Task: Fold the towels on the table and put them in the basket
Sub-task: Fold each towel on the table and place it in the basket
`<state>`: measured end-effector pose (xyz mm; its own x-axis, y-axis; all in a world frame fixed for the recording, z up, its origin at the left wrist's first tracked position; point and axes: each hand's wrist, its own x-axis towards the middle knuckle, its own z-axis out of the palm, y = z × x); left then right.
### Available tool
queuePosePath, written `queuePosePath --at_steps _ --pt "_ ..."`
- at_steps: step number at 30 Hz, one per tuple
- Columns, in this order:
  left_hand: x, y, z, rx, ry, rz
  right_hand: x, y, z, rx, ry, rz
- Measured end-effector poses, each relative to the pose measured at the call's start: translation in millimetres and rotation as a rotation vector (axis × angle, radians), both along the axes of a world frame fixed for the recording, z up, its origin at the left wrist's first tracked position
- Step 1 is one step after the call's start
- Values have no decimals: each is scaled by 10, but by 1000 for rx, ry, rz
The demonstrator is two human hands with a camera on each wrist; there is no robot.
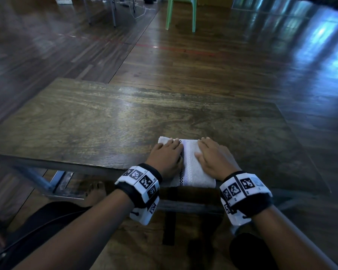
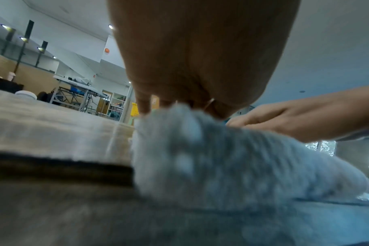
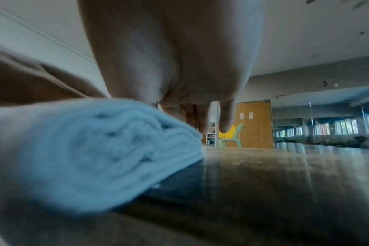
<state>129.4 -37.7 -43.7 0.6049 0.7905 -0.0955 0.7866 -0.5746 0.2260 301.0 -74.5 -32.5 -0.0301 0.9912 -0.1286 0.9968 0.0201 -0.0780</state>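
Note:
A white towel point(image 1: 191, 166) with a black checked stripe lies folded into a thick narrow stack at the near edge of the wooden table point(image 1: 86, 121). My left hand point(image 1: 167, 154) lies flat on its left half and my right hand point(image 1: 213, 156) lies flat on its right half, fingers straight and pointing away from me. The left wrist view shows the towel point(image 2: 221, 158) close up under the left hand point(image 2: 190, 66), with the right hand point(image 2: 305, 119) beside it. In the right wrist view the stacked folds point(image 3: 84, 149) sit under my right hand point(image 3: 179, 58).
A green plastic chair point(image 1: 180, 12) stands on the wooden floor beyond the table. In the right wrist view a yellow basket point(image 3: 226, 132) sits on that chair point(image 3: 234, 138). Metal table legs point(image 1: 47, 182) are below the near left edge. My bare foot point(image 1: 95, 193) rests there.

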Motion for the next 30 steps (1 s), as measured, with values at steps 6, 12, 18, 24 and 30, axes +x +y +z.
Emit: queuePosePath --at_steps 6,12,18,24,30 --pt "3 -62 -225 -16 -12 81 -87 -57 -149 -43 115 -94" --pt "29 19 -255 -55 -83 135 -151 -29 -277 -48 90 -151" --pt "-56 138 -248 -98 -94 217 -85 12 -293 -70 115 -163" --pt "-257 254 -185 -143 -56 276 20 7 -261 -47 137 -219" --pt "-408 294 5 -63 -98 337 256 -101 -96 44 256 -363"
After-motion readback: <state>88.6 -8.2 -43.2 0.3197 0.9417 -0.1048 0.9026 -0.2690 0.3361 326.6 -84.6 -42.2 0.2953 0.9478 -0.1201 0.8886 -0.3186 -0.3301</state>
